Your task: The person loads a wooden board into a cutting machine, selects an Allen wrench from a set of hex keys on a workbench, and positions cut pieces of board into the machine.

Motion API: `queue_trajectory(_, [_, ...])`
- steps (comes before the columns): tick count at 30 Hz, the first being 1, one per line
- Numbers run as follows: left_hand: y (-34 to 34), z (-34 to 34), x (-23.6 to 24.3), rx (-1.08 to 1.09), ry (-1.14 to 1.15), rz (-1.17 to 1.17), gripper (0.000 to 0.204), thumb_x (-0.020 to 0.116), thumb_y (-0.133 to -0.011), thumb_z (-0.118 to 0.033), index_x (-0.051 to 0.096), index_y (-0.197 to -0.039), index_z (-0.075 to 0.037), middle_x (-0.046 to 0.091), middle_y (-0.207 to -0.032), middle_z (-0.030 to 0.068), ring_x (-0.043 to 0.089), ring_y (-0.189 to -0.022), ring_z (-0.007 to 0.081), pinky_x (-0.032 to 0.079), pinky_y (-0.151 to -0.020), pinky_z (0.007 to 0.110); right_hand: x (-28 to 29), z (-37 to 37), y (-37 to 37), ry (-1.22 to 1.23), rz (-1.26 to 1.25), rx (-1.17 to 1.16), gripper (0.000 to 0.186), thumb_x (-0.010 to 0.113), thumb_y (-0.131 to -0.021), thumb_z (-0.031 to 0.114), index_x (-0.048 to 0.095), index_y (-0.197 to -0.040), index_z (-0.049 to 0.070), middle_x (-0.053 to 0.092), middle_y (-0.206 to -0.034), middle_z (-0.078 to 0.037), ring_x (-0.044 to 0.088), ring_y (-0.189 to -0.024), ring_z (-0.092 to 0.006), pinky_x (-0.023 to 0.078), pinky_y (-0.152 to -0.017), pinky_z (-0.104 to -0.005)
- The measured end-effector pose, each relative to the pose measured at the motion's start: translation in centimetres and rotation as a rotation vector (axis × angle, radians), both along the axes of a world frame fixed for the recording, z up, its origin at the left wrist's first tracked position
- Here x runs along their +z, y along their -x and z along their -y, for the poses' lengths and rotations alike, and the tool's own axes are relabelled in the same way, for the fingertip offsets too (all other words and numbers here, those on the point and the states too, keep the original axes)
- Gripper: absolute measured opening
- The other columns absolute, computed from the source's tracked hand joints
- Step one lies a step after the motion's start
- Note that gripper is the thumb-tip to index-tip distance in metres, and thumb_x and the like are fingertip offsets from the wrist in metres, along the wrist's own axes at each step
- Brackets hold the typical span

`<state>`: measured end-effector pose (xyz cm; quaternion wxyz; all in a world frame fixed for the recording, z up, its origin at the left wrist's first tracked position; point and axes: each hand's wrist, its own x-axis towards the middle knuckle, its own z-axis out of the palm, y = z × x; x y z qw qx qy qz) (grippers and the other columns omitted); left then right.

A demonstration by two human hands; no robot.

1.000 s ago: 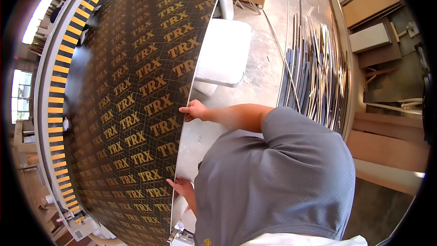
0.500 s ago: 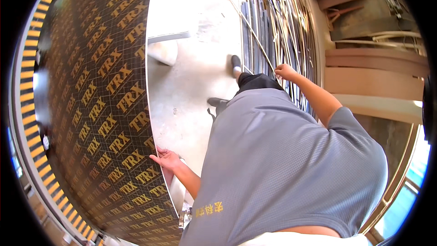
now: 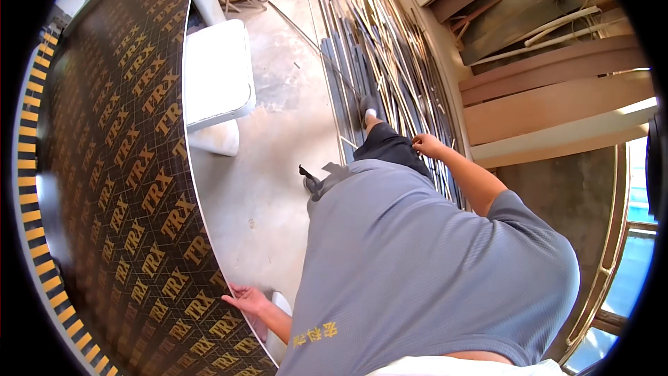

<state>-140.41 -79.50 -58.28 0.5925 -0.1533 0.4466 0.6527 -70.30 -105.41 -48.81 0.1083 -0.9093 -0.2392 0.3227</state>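
Black, gold-printed panel [image 3: 115,167] sits left of the white-topped stand [image 3: 219,73], its edge apparently steadied by the left hand [image 3: 249,300], whose grip I cannot judge, while shifting it would call for the right hand [image 3: 429,145], curled shut right of the stand.

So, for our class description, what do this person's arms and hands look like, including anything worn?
The left hand and right hand wear no gloves. The short, grey, textured right sleeve leaves the right forearm bare; the left sleeve cannot be seen. The grey shirt has yellow markings.
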Motion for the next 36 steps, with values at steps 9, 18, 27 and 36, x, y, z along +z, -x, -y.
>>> queue_trajectory(9, [-3.3, 0.0, 3.9, 0.02, 0.025, -0.082, 0.062, 0.072, -0.094, -0.036, 0.051, -0.134, 0.006, 0.059, -0.138, 0.0103, 0.058, -0.123, 0.0124, 0.049, -0.097, 0.018, 2.4, -8.5, -1.9, -0.083, 0.106, 0.139, 0.04, 0.067, -0.09, 0.018, 0.062, -0.125, -0.001, 0.073, -0.109, -0.018, 0.071, -0.091, -0.0258, 0.056, -0.084, -0.0375])
queue_trajectory(18, [-2.3, -0.2, 1.6, 0.051, 0.024, -0.116, 0.061, 0.071, -0.095, -0.037, 0.053, -0.134, 0.005, 0.062, -0.135, 0.0075, 0.06, -0.115, 0.0081, 0.048, -0.086, 0.016, 2.0, -6.9, -0.2, 0.082, 0.021, 0.258, 0.044, 0.07, -0.09, 0.02, 0.061, -0.128, 0.0, 0.071, -0.115, -0.018, 0.068, -0.11, -0.0299, 0.052, -0.097, -0.0388])
queue_trajectory(27, [-2.9, -0.3, 2.0, 0.049, 0.013, -0.146, 0.061, 0.072, -0.094, -0.037, 0.053, -0.134, 0.005, 0.06, -0.139, 0.0088, 0.057, -0.123, 0.0101, 0.046, -0.098, 0.018, 2.7, -7.3, -1.7, 0.002, 0.016, 0.25, 0.047, 0.07, -0.087, 0.026, 0.059, -0.128, 0.006, 0.071, -0.112, -0.02, 0.066, -0.109, -0.037, 0.052, -0.094, -0.0435])
queue_trajectory(36, [-3.1, -0.5, 2.5, 0.095, 0.066, -0.144, 0.064, 0.072, -0.093, -0.039, 0.052, -0.136, 0.004, 0.058, -0.141, 0.0072, 0.054, -0.126, 0.0106, 0.039, -0.102, 0.018, 3.8, -6.8, -2.3, 0.067, 0.129, 0.306, 0.044, 0.07, -0.088, 0.025, 0.062, -0.126, 0.003, 0.071, -0.117, -0.018, 0.067, -0.112, -0.033, 0.051, -0.099, -0.0416])
